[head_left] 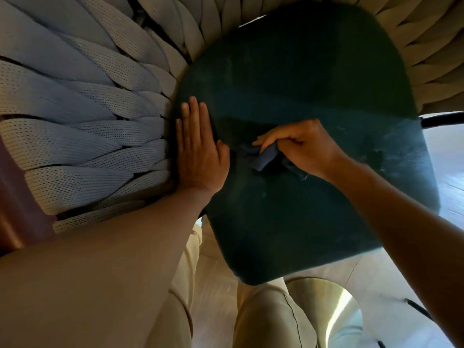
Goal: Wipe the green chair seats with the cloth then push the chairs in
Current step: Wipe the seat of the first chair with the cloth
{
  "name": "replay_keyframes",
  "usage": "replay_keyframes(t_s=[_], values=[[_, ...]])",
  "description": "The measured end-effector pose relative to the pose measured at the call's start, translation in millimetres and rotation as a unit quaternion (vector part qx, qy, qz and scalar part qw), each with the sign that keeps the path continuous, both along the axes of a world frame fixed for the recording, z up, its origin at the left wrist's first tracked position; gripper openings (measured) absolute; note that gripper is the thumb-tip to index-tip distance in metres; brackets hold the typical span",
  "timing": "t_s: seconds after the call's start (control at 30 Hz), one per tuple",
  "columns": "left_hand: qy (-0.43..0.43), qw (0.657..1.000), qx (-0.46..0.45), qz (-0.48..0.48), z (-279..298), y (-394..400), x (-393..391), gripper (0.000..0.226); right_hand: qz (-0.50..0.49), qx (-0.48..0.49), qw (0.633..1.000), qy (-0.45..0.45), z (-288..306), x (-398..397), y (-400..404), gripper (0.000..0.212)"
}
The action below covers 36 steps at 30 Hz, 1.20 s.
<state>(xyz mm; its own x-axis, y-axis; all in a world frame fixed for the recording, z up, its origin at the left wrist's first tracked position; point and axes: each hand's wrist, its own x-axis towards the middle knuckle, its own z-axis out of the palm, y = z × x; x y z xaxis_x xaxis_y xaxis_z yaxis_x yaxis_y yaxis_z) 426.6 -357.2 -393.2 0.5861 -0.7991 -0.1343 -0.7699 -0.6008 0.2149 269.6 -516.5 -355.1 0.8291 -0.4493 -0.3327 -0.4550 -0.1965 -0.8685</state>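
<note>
A dark green chair seat (301,79) fills the middle of the head view, with pale dust marks on its right part. My right hand (301,146) grips a bunched dark blue cloth (266,159) and holds it down on the seat near its centre. My left hand (198,149) lies flat with straight fingers on the seat's left edge, right beside the woven backrest. Part of the cloth is hidden under my right hand.
The chair's woven beige strap backrest (82,116) curves round the left and top of the seat. A black frame bar (442,121) shows at the right. Below the seat are my legs in beige trousers (266,317), pale floor, and a shiny round base (336,310).
</note>
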Motion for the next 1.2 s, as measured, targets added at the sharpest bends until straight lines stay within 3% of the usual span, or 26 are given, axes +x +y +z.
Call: replay_keyframes(t_s=[0.1,0.23,0.3,0.4,0.47,0.57,0.8,1.03,1.1,1.2], values=[[0.016,0.994,0.007,-0.105,5,-11,7,0.076,-0.205,0.041,0.978,-0.008,13,-14,-4,0.045],[0.010,0.966,0.009,-0.257,6,-35,23,0.076,-0.324,-0.164,0.932,-0.012,15,-27,-17,0.045],[0.005,0.946,0.010,-0.325,5,-42,29,0.076,-0.363,-0.206,0.908,0.038,3,-28,-24,0.055],[-0.004,0.923,0.023,-0.384,1,-46,34,0.075,-0.367,-0.205,0.896,0.144,-16,-19,-29,0.068],[-0.016,0.920,0.031,-0.391,-2,-45,35,0.075,-0.378,-0.225,0.883,0.165,-27,-12,-27,0.064],[-0.015,0.921,0.028,-0.388,-4,-45,36,0.075,-0.397,-0.258,0.871,0.133,-37,-7,-20,0.056],[0.009,0.921,0.010,-0.390,-5,-45,37,0.075,-0.318,-0.289,0.903,0.019,-34,-15,31,0.044],[0.011,0.916,0.044,-0.398,0,-45,38,0.074,-0.274,-0.223,0.935,0.027,-10,-19,66,0.044],[0.016,0.910,0.042,-0.412,5,-45,40,0.074,-0.298,-0.212,0.930,0.039,1,-21,68,0.043],[0.027,0.891,0.034,-0.452,11,-39,38,0.073,-0.396,-0.254,0.881,0.048,11,-21,72,0.046]])
